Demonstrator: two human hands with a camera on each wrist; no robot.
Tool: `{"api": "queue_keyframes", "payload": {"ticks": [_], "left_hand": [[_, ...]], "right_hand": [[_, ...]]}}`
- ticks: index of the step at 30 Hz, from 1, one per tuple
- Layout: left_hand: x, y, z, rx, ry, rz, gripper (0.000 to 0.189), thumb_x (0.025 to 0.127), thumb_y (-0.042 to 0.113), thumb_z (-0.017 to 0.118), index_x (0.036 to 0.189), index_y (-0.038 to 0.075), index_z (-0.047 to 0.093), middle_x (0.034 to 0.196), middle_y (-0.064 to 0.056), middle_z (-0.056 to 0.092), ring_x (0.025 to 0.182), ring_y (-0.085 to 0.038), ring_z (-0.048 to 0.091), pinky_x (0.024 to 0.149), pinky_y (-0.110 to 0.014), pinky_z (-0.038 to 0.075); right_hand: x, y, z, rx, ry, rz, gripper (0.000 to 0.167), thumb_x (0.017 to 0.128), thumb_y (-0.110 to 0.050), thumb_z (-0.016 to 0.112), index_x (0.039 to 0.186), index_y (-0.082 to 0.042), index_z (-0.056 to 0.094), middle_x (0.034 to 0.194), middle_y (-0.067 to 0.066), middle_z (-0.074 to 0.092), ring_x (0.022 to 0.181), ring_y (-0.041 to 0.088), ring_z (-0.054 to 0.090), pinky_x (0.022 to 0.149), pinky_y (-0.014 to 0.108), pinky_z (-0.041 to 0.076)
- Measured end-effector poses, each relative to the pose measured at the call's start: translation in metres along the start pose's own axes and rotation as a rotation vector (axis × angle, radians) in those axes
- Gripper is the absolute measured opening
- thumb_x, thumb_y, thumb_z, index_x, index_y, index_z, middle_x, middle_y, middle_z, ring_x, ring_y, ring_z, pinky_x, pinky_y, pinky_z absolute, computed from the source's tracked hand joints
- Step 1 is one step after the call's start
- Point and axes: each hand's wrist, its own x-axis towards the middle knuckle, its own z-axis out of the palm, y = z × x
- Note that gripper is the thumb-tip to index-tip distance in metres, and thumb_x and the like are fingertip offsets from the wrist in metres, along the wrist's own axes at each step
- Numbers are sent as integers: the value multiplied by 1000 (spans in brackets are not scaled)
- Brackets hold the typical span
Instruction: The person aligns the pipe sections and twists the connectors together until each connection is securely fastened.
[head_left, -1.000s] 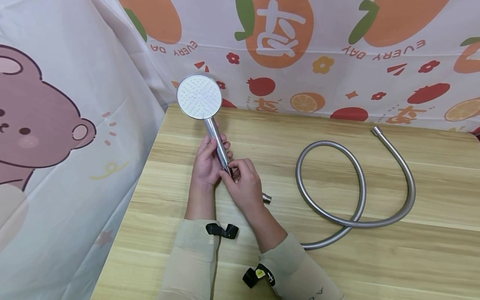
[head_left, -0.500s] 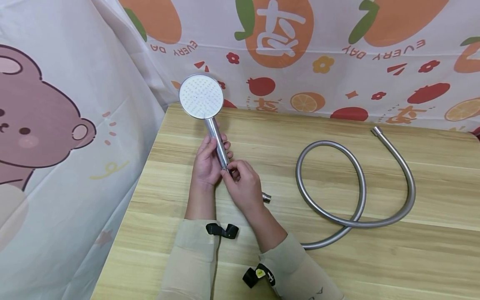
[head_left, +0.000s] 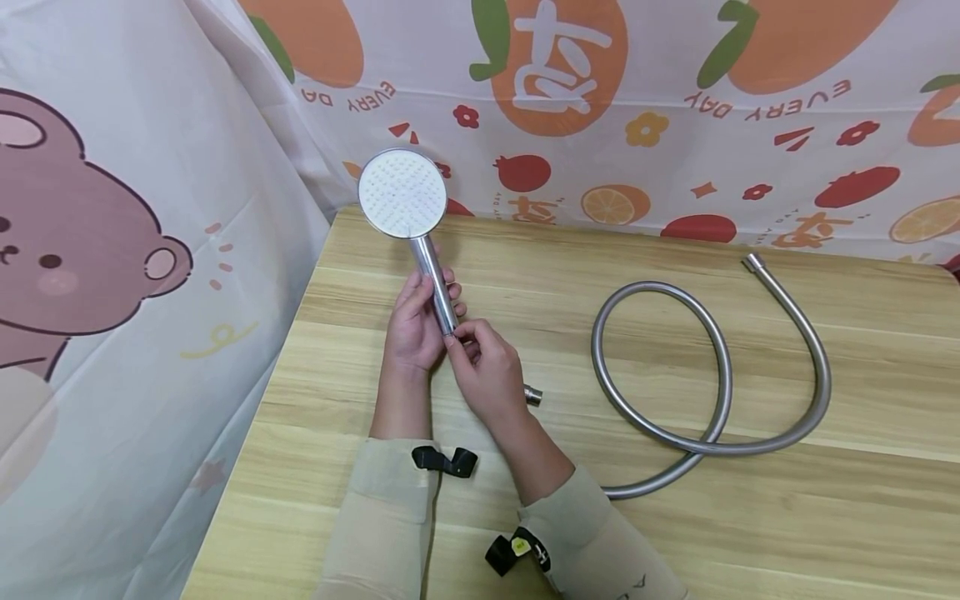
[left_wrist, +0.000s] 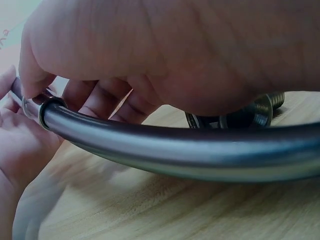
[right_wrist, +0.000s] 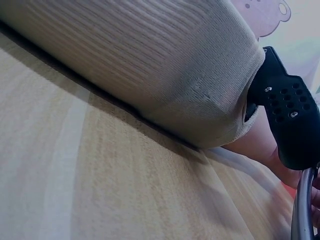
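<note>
A shower head (head_left: 402, 193) with a round white face stands tilted up near the table's left back corner. My left hand (head_left: 411, 337) holds its chrome handle (head_left: 435, 287), palm up, thumb along it. My right hand (head_left: 489, 371) pinches, between thumb and fingertips, at the handle's lower end. In the left wrist view, the right hand (left_wrist: 150, 50) pinches a metal collar at the end of a grey shower hose (left_wrist: 190, 150), and the left hand (left_wrist: 25, 145) lies beyond, around the handle. The right wrist view shows mostly a sleeve (right_wrist: 190, 80); the hose (right_wrist: 302, 210) shows at its edge.
The rest of the shower hose (head_left: 726, 383) lies looped on the wooden table (head_left: 862, 517), its free metal end (head_left: 753, 262) toward the back. A threaded metal fitting (head_left: 534, 396) lies partly hidden behind the right wrist. Printed cloth (head_left: 660, 75) hangs behind the table.
The right fingers have shifted slightly up the handle's end, and the dark part seen there earlier is now out of sight. The shower head has moved slightly right. The hose loop lies unchanged.
</note>
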Motion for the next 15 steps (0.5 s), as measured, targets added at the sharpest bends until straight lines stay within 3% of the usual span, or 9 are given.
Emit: {"api": "queue_keyframes", "payload": {"ticks": [15], "left_hand": [[0,-1,-1,-7,-16,9,39,104,15,45,143,16,45,100,-5,55,85,-17,52,68,-27,48]], "right_hand": [[-1,-1,0,-21,19,8,27,82,-15,80,102,-5,64,90,7,63,72,15,62,62,21,53]]}}
